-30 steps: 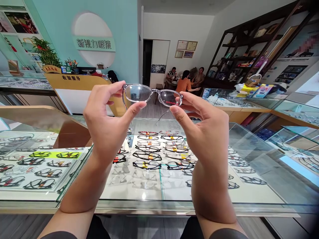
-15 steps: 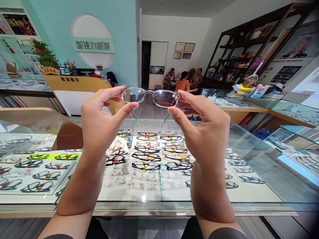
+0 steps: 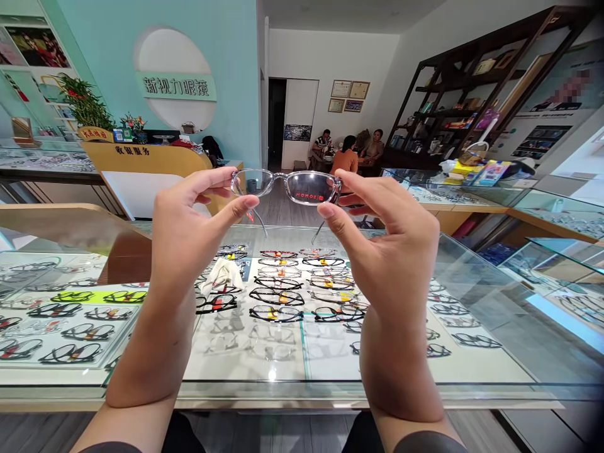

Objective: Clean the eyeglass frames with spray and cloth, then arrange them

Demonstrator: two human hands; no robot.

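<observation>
- Clear glasses (image 3: 280, 176) up in the air, held level between two hands, lenses facing the viewer, red lettering (image 3: 309, 195) on one lens!
- Left hand (image 3: 186, 223) pinches one end, thumb under, fingers above; right hand (image 3: 391, 229) pinches the other. Narrow grips, both on the glasses.
- Progress, judging by this: lifted clear and opened out, folding arms hanging below the grip. Not yet folded, not yet set down; whether any checking is finished, can't tell.
- Below the grip, a pale cloth (image 3: 225, 277) lies among rows of spectacles (image 3: 277, 296) in the glass counter (image 3: 245, 371).
- Far beyond the grip, people (image 3: 346, 156) sit together.
</observation>
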